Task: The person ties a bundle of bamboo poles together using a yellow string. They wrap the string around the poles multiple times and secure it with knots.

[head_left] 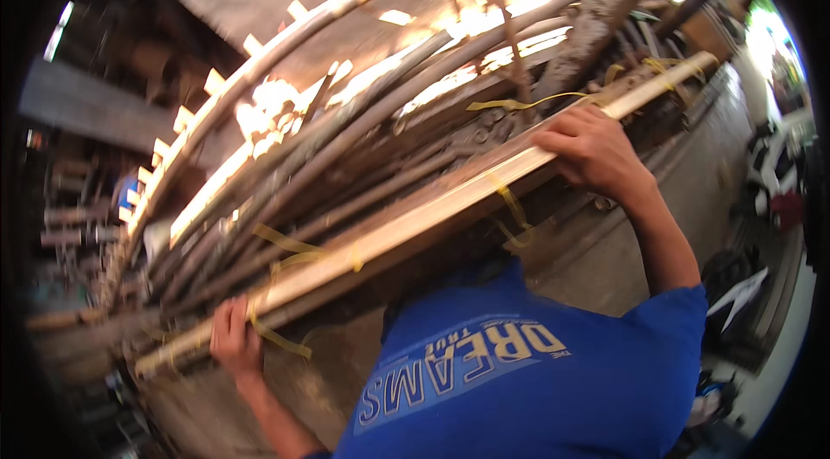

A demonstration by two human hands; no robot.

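Note:
A long pale wooden plank (424,212) runs slantwise in front of me, from lower left to upper right. My left hand (235,340) is closed over its near-left end. Further along to the right, my right hand (596,152) grips the same plank, fingers curled over the top edge. Thin yellow straps (512,204) loop round the plank in several places, some with loose ends hanging. My palms and the undersides of the fingers are hidden.
Behind the plank lies a heap of long poles (346,148). Above them arches a curved wooden rail (259,61) with several small blocks along it. A thick rough post (596,27) leans at upper right. Grey floor (562,256) shows on the near side.

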